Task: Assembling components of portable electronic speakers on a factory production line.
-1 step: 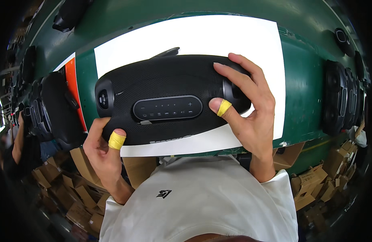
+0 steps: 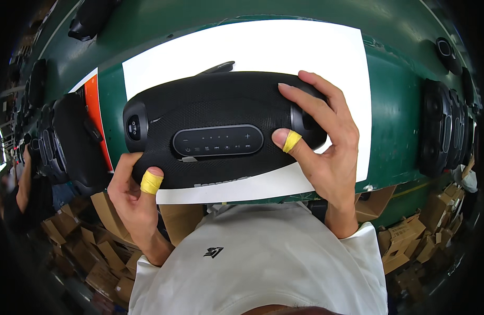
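Lower centre: your white cotton shirt (image 2: 263, 262). Lower left: your left hand (image 2: 134, 197), yellow tape on the thumb, clamped on the near left edge of the long black fabric-covered cylindrical speaker (image 2: 221, 128). Centre right: your right hand (image 2: 323, 142), thumb also taped yellow, closed over the speaker's right end. Centre: the speaker lies lengthwise on a white paper sheet (image 2: 252, 47). Beneath: green painted worktable (image 2: 394, 121). Far left and far right edges: more black speakers (image 2: 74, 142).
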Demonstrator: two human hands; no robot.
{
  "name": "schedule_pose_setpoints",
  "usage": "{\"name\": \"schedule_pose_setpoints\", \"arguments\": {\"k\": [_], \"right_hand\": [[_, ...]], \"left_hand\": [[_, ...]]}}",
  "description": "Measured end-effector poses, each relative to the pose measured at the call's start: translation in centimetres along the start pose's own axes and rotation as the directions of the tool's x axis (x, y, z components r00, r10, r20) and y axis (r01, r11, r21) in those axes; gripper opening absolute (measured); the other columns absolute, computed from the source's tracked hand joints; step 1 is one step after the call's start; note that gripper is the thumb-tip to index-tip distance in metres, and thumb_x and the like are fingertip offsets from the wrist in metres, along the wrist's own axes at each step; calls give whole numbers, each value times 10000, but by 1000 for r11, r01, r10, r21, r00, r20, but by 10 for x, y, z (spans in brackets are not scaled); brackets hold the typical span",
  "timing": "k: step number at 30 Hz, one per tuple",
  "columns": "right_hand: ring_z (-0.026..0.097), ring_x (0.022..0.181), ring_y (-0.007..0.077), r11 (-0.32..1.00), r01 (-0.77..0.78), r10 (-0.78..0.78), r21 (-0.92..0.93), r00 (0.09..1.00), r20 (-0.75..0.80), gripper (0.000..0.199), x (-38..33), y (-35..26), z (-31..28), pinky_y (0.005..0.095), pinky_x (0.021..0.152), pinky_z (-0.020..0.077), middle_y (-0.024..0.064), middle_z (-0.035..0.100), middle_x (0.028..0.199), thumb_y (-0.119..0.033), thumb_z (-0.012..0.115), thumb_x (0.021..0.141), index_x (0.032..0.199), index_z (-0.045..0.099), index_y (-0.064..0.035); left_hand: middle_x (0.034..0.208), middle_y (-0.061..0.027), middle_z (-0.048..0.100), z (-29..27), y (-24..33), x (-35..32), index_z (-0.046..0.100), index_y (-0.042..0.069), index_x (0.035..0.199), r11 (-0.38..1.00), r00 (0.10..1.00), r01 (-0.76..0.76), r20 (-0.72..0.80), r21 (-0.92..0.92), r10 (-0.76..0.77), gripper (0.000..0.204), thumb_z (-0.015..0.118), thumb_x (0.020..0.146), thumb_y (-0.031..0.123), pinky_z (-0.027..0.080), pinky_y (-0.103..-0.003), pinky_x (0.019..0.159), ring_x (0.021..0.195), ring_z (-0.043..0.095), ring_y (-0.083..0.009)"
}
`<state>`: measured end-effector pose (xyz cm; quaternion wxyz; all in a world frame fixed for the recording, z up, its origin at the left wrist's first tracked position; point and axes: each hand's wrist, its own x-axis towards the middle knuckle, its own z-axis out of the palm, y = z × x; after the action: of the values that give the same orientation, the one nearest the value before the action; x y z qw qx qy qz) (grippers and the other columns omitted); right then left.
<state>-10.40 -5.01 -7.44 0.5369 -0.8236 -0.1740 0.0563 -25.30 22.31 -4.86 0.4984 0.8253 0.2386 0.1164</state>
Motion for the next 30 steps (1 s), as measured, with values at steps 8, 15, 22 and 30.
{"name": "schedule_pose_setpoints", "arguments": {"k": [8,15,22,30], "right_hand": [[603,1372,397,983,6,-1,-186,1000,29,505,0,-15,-3,483,1161,494,215,622,1478,-128,927,759,1262,877,-139],[611,1373,387,978,33,-35,-207,999,-5,532,-7,-7,5,498,1169,500,192,634,1481,-202,963,727,1252,884,-171],[617,1355,377,977,35,-37,-211,999,-6,541,-5,-4,5,481,1145,512,193,630,1483,-188,970,719,1253,884,-169],[569,1391,393,983,-14,24,-184,999,49,547,1,-12,5,498,1164,466,203,623,1474,-162,962,705,1247,885,-171]], "left_hand": [[951,30,540,2,-2,9,543,68,1093,979,995,66,-59,-193,-79,458,942,869,76,469,-233,768,880,547,-56],[912,-46,532,-16,7,8,638,27,946,893,993,-53,-70,448,93,502,1049,698,173,463,-328,647,771,557,-150],[1142,-125,696,-31,19,61,757,6,1071,773,927,-376,207,511,314,601,1050,652,321,539,-385,923,1069,667,-279],[1424,-174,720,2,37,134,698,13,1443,915,773,-208,631,347,-64,750,987,789,239,515,-409,1131,1279,695,-307]]}}
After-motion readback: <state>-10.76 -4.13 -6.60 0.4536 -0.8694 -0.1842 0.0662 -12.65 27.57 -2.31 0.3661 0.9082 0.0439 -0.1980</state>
